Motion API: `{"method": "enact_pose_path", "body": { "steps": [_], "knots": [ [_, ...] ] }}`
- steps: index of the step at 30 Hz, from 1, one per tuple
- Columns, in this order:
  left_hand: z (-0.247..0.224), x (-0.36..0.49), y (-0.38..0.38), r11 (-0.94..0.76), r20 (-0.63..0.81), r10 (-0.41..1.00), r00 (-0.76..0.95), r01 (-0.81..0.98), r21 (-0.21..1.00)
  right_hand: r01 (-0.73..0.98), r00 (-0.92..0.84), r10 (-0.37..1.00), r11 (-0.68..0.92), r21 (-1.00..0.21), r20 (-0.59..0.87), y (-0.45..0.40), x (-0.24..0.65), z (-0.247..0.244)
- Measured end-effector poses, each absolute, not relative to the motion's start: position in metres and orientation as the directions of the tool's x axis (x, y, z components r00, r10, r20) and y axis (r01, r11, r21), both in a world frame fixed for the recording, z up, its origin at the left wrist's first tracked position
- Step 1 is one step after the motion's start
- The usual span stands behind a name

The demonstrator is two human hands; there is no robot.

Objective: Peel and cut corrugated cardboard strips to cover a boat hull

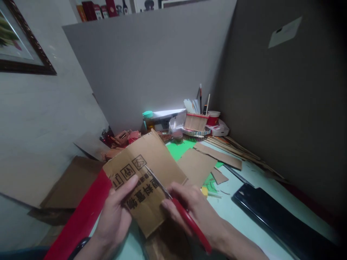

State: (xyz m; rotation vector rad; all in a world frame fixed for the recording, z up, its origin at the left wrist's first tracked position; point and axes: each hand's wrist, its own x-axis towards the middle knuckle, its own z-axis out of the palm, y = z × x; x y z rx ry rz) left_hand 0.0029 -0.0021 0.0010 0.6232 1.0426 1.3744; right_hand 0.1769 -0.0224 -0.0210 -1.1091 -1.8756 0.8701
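One cardboard piece (pixel 165 153), likely light and stiff, sits well pinched at its left edge by the left hand (pixel 117 213), right hand (pixel 199 207) clasping a red-handled cutter (pixel 187 218).

A picture (pixel 18 43) is hanging on the left wall (pixel 32 112) and a note (pixel 286 31) is sticking to the dark panel (pixel 279 97); below, a red tub (pixel 213 119) is standing beside a box (pixel 195 122), and a black object (pixel 279 220) is lying nearer.

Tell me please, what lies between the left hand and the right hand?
In the head view, printed cardboard lies between them; the red-handled tool reaches over it.
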Motion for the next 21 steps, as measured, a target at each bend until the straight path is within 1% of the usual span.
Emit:
{"method": "enact_pose_path", "body": {
  "steps": [4, 6, 7, 8, 9, 11, 12, 15, 17, 21],
  "knots": [
    [0.015, -0.016, 0.005, 0.089, -0.143, 0.983, -0.111, -0.391, 0.916, 0.411, -0.314, 0.918, 0.361, -0.837, 0.242, -0.022, 0.181, -0.015],
    [0.028, -0.032, 0.009, -0.014, -0.028, 0.992, -0.120, -0.332, 0.943, 0.426, -0.325, 0.922, 0.342, -0.837, 0.211, -0.021, 0.183, -0.012],
    [0.035, -0.039, 0.012, -0.035, 0.000, 0.993, -0.120, -0.286, 0.958, 0.433, -0.337, 0.921, 0.334, -0.837, 0.194, -0.021, 0.184, -0.012],
    [0.042, -0.045, 0.013, -0.054, 0.035, 0.994, -0.106, -0.185, 0.981, 0.439, -0.350, 0.921, 0.325, -0.837, 0.174, -0.021, 0.184, -0.011],
    [0.048, -0.049, 0.015, -0.076, 0.073, 0.994, -0.077, -0.032, 0.997, 0.448, -0.360, 0.920, 0.314, -0.837, 0.153, -0.022, 0.185, -0.011],
    [0.056, -0.053, 0.016, -0.061, 0.060, 0.998, 0.014, 0.165, 0.984, 0.465, -0.360, 0.926, 0.282, -0.839, 0.112, -0.023, 0.186, -0.012],
    [0.058, -0.052, 0.017, -0.050, 0.038, 0.998, 0.057, 0.218, 0.975, 0.463, -0.354, 0.930, 0.265, -0.846, 0.097, -0.024, 0.187, -0.013],
    [0.059, -0.045, 0.018, -0.017, -0.013, 0.991, 0.135, 0.217, 0.976, 0.438, -0.348, 0.931, 0.262, -0.860, 0.107, -0.027, 0.191, -0.016],
    [0.057, -0.042, 0.018, -0.001, -0.021, 0.991, 0.132, 0.171, 0.985, 0.440, -0.345, 0.931, 0.274, -0.855, 0.121, -0.027, 0.194, -0.018],
    [0.052, -0.041, 0.019, 0.042, -0.061, 0.985, 0.159, 0.123, 0.992, 0.436, -0.370, 0.925, 0.251, -0.865, 0.082, -0.025, 0.196, -0.021]
  ]
}}
